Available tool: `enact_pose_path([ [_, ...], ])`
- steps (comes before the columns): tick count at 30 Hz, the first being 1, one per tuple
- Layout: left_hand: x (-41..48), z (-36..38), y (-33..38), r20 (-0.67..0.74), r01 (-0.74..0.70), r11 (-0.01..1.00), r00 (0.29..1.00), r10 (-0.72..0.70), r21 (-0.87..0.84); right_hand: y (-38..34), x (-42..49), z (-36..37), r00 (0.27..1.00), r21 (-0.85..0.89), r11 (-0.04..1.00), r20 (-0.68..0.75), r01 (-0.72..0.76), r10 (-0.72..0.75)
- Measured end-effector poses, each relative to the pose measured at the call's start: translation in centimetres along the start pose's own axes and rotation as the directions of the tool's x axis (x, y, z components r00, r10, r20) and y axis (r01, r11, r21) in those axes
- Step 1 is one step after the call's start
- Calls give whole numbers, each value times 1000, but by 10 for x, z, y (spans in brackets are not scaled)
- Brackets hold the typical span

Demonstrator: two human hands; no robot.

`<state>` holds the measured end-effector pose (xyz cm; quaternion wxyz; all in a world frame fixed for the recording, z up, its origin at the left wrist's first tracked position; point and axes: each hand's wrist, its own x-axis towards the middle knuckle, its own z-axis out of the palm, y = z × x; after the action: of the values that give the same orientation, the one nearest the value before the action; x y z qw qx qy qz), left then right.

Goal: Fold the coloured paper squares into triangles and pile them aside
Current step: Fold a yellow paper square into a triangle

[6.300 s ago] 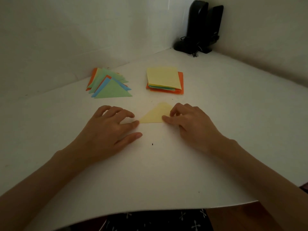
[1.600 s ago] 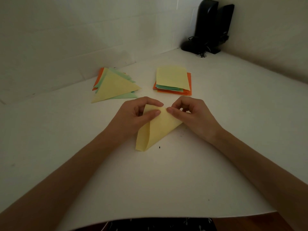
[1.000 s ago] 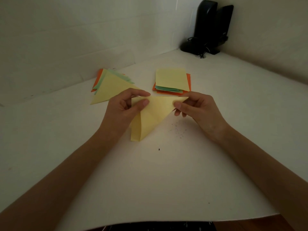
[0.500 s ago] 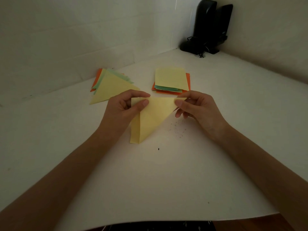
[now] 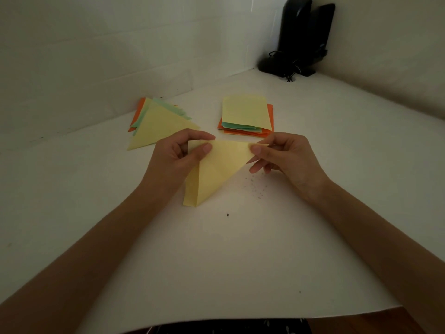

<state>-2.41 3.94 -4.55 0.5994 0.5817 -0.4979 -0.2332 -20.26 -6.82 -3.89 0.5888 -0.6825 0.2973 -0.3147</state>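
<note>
A yellow paper [image 5: 218, 169], folded over into a loose triangle, is held just above the white table with its point downward. My left hand [image 5: 177, 156] pinches its upper left corner between thumb and index finger. My right hand [image 5: 286, 156] pinches the upper right corner. Behind them at the left lies the pile of folded triangles [image 5: 157, 124], a yellow one on top. To its right sits the stack of unfolded squares [image 5: 245, 114], yellow on top with green and orange below.
The white table [image 5: 240, 261] meets white walls at the back. Two black speakers [image 5: 301, 37] with a cable stand in the far corner. Small dark specks dot the table near my right hand. The table's front edge curves close to me.
Over the last second the paper and both hands have barely moved; earlier the hands lifted the folded yellow paper off the table and spread its corners apart.
</note>
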Motion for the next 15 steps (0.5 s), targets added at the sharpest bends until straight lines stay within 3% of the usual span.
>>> enact_pose_path([
  [9, 0, 2, 3, -11, 11, 1000, 1000, -11, -12, -1, -1, 1, 1000, 46, 999, 7, -15, 15],
  [15, 6, -1, -6, -76, 117, 990, 990, -123, -75, 0, 1, 1, 1000, -18, 999, 4, -30, 30],
])
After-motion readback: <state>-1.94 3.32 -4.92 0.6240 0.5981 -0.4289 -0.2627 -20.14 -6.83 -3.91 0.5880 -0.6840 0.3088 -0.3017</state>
